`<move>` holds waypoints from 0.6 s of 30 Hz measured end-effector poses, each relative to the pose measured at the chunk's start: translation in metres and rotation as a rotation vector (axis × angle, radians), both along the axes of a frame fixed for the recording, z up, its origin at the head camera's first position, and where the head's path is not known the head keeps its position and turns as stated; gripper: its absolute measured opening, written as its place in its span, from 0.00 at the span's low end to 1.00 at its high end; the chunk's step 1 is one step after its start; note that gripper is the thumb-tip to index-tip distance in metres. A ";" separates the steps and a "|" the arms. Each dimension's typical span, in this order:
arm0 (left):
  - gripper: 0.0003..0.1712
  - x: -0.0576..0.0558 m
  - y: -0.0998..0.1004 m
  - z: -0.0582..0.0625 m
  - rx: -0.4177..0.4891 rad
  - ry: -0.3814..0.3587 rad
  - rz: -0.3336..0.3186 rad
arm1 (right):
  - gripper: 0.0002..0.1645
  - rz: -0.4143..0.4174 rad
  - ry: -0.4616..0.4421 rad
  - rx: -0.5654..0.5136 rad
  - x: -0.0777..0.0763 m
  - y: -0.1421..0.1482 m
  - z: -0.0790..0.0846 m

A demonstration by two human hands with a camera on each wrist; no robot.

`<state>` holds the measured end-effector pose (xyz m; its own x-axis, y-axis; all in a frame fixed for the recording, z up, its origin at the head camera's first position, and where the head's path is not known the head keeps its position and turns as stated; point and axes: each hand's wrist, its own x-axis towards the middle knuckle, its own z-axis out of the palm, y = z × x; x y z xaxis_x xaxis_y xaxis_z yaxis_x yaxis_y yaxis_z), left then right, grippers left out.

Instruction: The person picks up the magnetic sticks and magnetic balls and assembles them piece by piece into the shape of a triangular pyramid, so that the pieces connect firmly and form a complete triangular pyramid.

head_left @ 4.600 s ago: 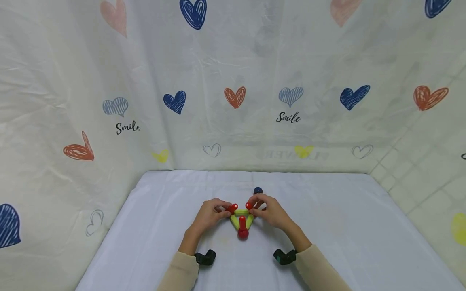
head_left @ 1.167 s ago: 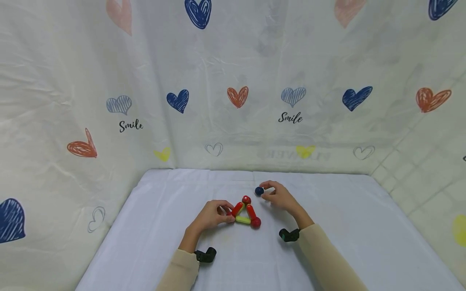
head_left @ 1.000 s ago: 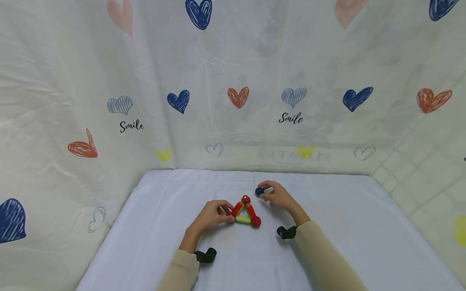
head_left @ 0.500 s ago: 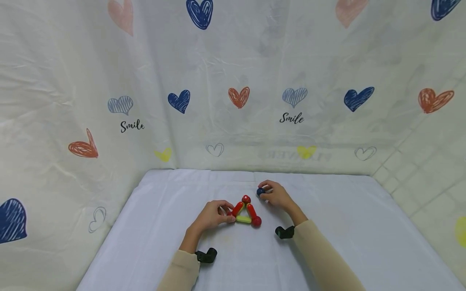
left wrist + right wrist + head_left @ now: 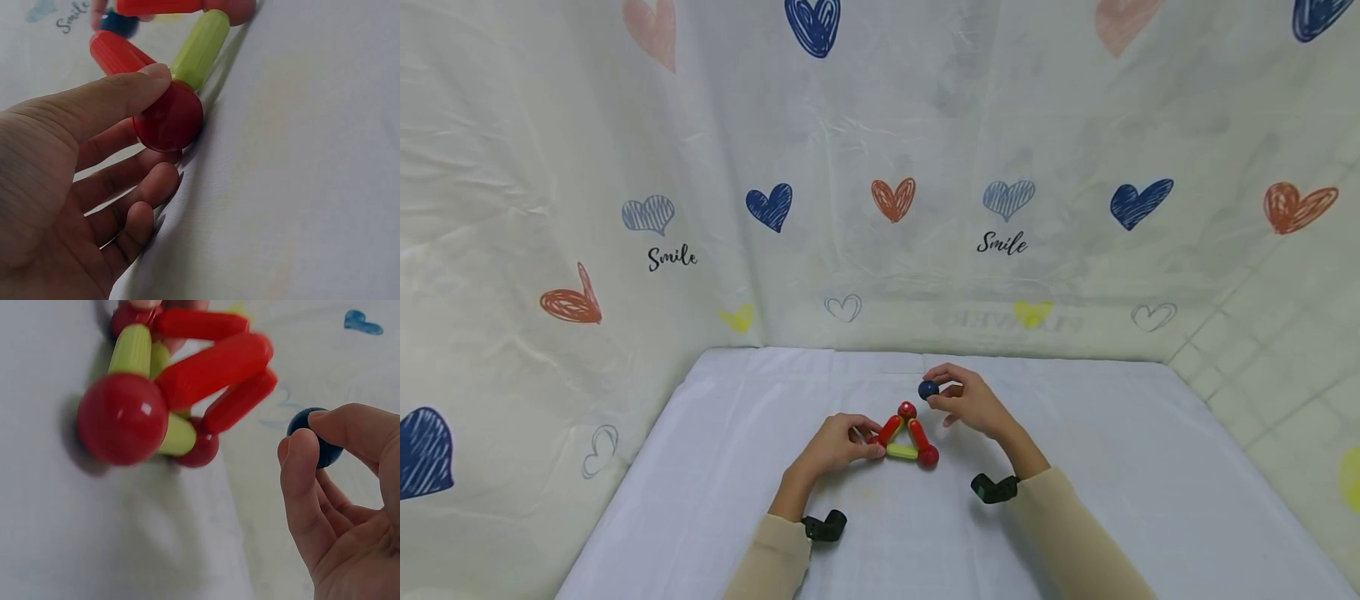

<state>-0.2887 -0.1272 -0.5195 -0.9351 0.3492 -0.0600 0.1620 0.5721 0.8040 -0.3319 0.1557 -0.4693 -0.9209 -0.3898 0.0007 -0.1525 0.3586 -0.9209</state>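
Note:
A small frame of rods and balls stands on the white cloth: yellow-green rods (image 5: pixel 902 452) form a triangle with red balls (image 5: pixel 928 457) at its corners. From each corner a red rod (image 5: pixel 215 370) slants upward and inward; their upper ends stand close together. My left hand (image 5: pixel 837 442) holds the left corner's red ball (image 5: pixel 172 122), thumb on top and fingers beneath. Behind the frame, my right hand (image 5: pixel 973 404) pinches a dark blue ball (image 5: pixel 928 390) between thumb and fingers. In the right wrist view that blue ball (image 5: pixel 327 452) is apart from the rods.
White cloth (image 5: pixel 880 550) covers the table. A pale curtain (image 5: pixel 880 125) printed with hearts hangs behind it and along the sides. Each wrist wears a black camera (image 5: pixel 825 527).
Earlier both hands were at the red rods; the frame has since been turned. My right hand went to the blue ball, took it, and has now raised it slightly leftward. The left hand stays put.

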 end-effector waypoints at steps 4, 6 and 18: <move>0.19 0.000 -0.001 0.001 0.004 0.000 -0.005 | 0.24 0.059 0.026 -0.005 0.008 -0.008 0.009; 0.20 0.000 -0.001 0.001 0.004 0.001 -0.009 | 0.23 0.088 0.030 -0.004 0.011 -0.012 0.011; 0.20 0.001 0.000 0.002 0.006 0.014 -0.009 | 0.19 0.113 0.134 0.106 0.020 -0.026 0.012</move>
